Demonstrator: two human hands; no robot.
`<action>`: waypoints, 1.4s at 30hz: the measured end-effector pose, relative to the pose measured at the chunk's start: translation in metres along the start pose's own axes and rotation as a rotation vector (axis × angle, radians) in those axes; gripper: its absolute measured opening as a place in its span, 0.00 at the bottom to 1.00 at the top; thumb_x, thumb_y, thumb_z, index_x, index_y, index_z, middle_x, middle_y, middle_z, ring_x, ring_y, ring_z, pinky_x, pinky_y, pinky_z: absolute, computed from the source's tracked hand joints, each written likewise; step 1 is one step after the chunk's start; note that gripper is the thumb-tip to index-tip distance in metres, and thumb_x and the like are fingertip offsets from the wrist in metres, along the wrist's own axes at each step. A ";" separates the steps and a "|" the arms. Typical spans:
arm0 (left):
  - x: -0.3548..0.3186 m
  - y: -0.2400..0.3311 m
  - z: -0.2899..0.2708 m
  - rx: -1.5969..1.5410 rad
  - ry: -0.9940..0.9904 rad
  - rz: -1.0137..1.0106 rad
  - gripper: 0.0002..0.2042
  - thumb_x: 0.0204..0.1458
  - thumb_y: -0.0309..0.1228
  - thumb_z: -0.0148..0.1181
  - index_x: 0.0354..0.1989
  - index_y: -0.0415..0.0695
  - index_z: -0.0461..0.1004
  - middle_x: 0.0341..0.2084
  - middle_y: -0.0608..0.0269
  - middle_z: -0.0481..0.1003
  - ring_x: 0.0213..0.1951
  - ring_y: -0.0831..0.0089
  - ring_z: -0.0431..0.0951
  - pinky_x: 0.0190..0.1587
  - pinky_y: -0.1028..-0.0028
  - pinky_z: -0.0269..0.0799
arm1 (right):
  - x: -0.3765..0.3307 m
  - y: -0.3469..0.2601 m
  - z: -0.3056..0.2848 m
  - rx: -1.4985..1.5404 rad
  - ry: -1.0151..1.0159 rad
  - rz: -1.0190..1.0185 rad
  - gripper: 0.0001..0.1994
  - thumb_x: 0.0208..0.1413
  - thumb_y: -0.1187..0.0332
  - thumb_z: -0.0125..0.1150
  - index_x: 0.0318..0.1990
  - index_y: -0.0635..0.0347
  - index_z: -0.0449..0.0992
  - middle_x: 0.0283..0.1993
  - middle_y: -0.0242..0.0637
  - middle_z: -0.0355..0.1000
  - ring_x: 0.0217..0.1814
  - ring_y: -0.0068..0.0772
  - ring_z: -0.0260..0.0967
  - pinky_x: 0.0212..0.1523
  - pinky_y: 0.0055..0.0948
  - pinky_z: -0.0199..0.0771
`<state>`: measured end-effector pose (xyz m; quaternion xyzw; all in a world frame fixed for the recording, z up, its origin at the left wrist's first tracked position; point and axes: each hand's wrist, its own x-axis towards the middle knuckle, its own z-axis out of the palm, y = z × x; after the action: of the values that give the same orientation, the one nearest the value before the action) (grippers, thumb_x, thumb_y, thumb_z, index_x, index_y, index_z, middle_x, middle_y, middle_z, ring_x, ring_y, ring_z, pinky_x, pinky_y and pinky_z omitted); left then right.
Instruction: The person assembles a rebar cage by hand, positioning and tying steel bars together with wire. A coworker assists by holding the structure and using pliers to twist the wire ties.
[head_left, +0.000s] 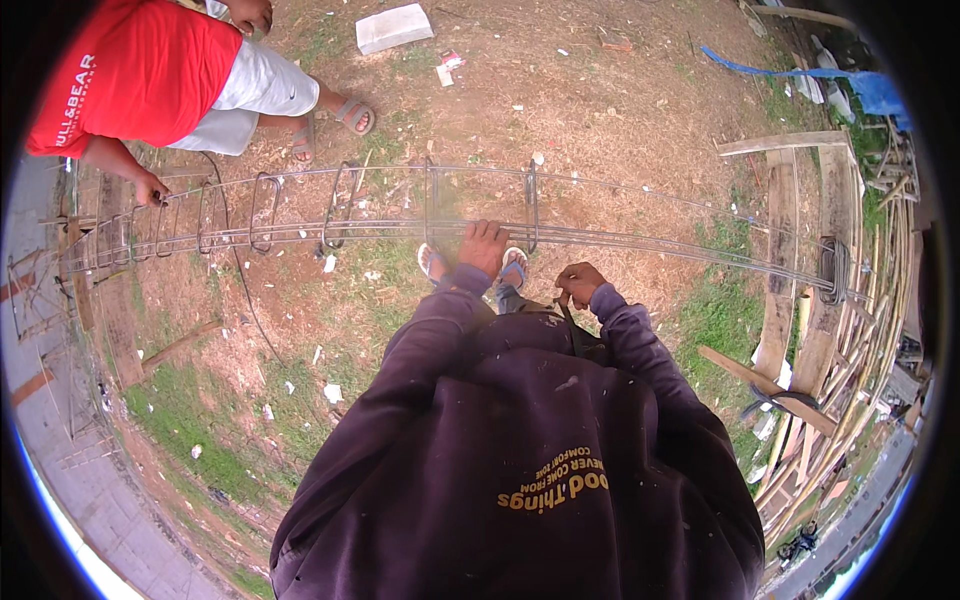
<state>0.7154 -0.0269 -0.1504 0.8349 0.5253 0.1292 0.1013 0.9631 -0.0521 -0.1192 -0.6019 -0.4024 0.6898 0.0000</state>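
A long steel rebar cage (380,232) with several square stirrups lies across wooden trestles in front of me. My left hand (483,245) rests on its near bars, fingers curled over them. My right hand (579,283) is closed around a thin dark metal tool (572,322), held close to my chest just below the bars. My dark purple sleeves come up from below. A person in a red shirt and white shorts stands at the far left, one hand (151,188) on the cage's left end.
A wooden trestle (795,250) carries the cage's right end, with stacked bamboo poles (860,340) beside it. A white block (393,27) lies on bare dirt beyond. A blue tarp (860,85) sits at top right. Grass patches and scattered litter cover the ground.
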 end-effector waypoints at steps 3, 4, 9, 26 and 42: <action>0.000 0.001 0.003 0.016 -0.025 0.009 0.13 0.41 0.25 0.53 0.38 0.42 0.73 0.38 0.55 0.74 0.45 0.60 0.71 0.50 0.63 0.63 | 0.022 0.012 0.017 -0.089 0.022 0.001 0.12 0.52 0.68 0.55 0.38 0.69 0.77 0.22 0.41 0.76 0.12 0.25 0.65 0.14 0.26 0.64; 0.000 0.001 0.003 0.018 -0.038 0.003 0.13 0.42 0.25 0.53 0.39 0.42 0.73 0.38 0.54 0.74 0.44 0.60 0.72 0.50 0.63 0.64 | 0.031 0.015 0.023 -0.132 0.010 -0.006 0.12 0.52 0.67 0.55 0.38 0.68 0.78 0.22 0.40 0.76 0.12 0.25 0.65 0.14 0.26 0.63; 0.003 0.003 -0.005 -0.051 -0.168 -0.051 0.15 0.41 0.26 0.53 0.40 0.40 0.72 0.37 0.49 0.75 0.41 0.55 0.75 0.49 0.61 0.67 | 0.071 0.022 0.054 -0.297 0.278 -0.074 0.12 0.48 0.66 0.58 0.32 0.68 0.79 0.26 0.46 0.76 0.23 0.37 0.70 0.29 0.34 0.71; 0.035 0.018 -0.008 -0.386 -0.408 -0.320 0.14 0.47 0.39 0.52 0.32 0.43 0.81 0.30 0.48 0.78 0.38 0.51 0.78 0.45 0.61 0.72 | 0.032 -0.004 0.097 -0.452 0.900 -0.222 0.09 0.50 0.63 0.56 0.35 0.55 0.72 0.22 0.51 0.72 0.27 0.56 0.72 0.31 0.49 0.73; 0.065 0.004 0.015 -0.537 -0.665 -0.218 0.27 0.48 0.54 0.58 0.19 0.35 0.76 0.16 0.44 0.72 0.25 0.46 0.74 0.33 0.57 0.69 | 0.030 -0.003 0.137 -0.133 1.245 -0.239 0.07 0.54 0.63 0.53 0.37 0.52 0.70 0.20 0.47 0.72 0.24 0.55 0.72 0.28 0.49 0.72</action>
<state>0.7506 0.0294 -0.1561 0.7151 0.4969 -0.0260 0.4910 0.8392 -0.1116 -0.1493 -0.8397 -0.4333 0.1795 0.2737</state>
